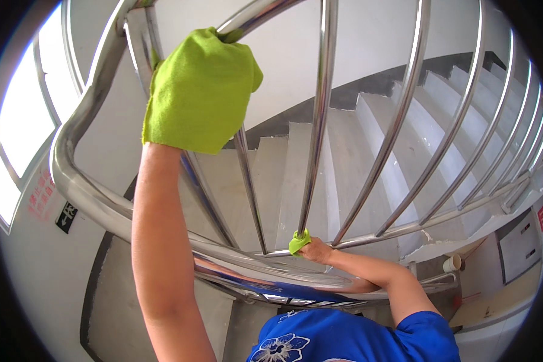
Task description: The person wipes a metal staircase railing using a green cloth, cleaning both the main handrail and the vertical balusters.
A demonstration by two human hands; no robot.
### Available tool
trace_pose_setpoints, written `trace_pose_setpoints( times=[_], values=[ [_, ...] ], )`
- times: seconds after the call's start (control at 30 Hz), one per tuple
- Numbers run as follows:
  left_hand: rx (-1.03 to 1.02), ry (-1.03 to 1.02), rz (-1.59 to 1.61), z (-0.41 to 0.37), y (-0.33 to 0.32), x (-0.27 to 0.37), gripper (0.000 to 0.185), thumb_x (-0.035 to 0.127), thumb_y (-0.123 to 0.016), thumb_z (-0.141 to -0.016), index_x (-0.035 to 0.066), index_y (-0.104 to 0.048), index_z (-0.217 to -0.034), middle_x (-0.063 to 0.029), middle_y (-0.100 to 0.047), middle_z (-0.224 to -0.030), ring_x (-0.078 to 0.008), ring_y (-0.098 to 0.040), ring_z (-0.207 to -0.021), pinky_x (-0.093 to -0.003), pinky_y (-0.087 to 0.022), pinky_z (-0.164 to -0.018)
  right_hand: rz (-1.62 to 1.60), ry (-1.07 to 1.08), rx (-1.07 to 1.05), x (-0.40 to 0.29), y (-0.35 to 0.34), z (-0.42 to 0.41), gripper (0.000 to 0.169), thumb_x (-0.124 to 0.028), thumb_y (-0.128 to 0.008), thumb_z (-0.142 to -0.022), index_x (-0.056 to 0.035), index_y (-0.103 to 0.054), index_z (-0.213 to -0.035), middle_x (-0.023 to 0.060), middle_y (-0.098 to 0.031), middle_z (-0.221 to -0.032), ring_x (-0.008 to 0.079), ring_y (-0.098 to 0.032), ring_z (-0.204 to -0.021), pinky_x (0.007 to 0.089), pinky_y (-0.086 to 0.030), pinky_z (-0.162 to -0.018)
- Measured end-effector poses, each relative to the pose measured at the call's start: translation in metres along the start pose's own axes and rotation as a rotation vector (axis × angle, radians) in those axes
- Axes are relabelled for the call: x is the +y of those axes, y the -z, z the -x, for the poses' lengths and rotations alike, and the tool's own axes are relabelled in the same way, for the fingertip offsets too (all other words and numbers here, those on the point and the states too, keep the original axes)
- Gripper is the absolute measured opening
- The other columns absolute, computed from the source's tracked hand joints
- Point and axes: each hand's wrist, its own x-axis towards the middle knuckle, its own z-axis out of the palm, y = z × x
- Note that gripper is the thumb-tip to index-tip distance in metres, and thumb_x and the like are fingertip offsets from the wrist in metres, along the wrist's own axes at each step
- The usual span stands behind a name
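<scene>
A lime-green cloth (203, 92) covers my left hand, hiding the fingers. Through that cloth, the hand grips a thick steel rail (264, 16) at the top of the view. Lower down, my right hand (317, 250) holds another lime-green cloth (299, 243), wrapped around the foot of a steel baluster (316, 135). This spot is just above the lower rail (366, 241) of the stair railing. Between me and the balusters curves a broad, shiny steel handrail (271, 273), and my right arm reaches across it.
Grey concrete stairs (344, 145) lie behind the balusters. A steel handrail bend (65, 149) rises at left, near a bright window (27, 108). An exit sign (66, 217) and red writing mark the left wall. A whitish cup-like object (452, 262) is at lower right.
</scene>
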Motion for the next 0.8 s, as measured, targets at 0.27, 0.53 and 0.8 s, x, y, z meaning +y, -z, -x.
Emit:
trace_pose_setpoints(
  times=[0.27, 0.53, 0.8],
  values=[
    [-0.044, -0.076, -0.376, 0.001, 0.009, 0.046, 0.031, 0.019, -0.066, -0.082, 0.006, -0.057, -0.107, -0.0074, -0.062, -0.098, -0.0208, -0.059, -0.090, -0.0315, -0.048, -0.077, 0.121, 0.105, 0.247, -0.078, 0.097, -0.034, 0.022, -0.011, -0.060, -0.080, -0.0073, -0.062, -0.101, 0.0125, -0.062, -0.092, 0.0329, -0.059, -0.084, 0.0424, -0.048, -0.074],
    [0.129, -0.076, 0.102, 0.004, 0.004, -0.011, 0.026, 0.018, -0.064, -0.080, 0.005, -0.055, -0.101, -0.0082, -0.060, -0.087, -0.0244, -0.058, -0.083, -0.0336, -0.048, -0.072, 0.617, 0.509, 1.367, -0.197, 0.309, -0.082, 0.024, -0.001, -0.062, -0.086, 0.0060, -0.061, -0.109, 0.0139, -0.066, -0.105, 0.0186, -0.063, -0.094, 0.0324, -0.050, -0.085],
    [-0.024, -0.272, -0.397, 0.004, -0.001, 0.051, 0.025, 0.015, -0.062, -0.081, 0.003, -0.053, -0.102, -0.0094, -0.059, -0.086, -0.0243, -0.057, -0.079, -0.0341, -0.049, -0.070, 0.482, 0.299, 1.289, -0.196, 0.402, -0.156, 0.017, -0.020, -0.065, -0.082, -0.0030, -0.066, -0.083, 0.0141, -0.065, -0.075, 0.0348, -0.061, -0.070, 0.0394, -0.048, -0.065]
  ],
)
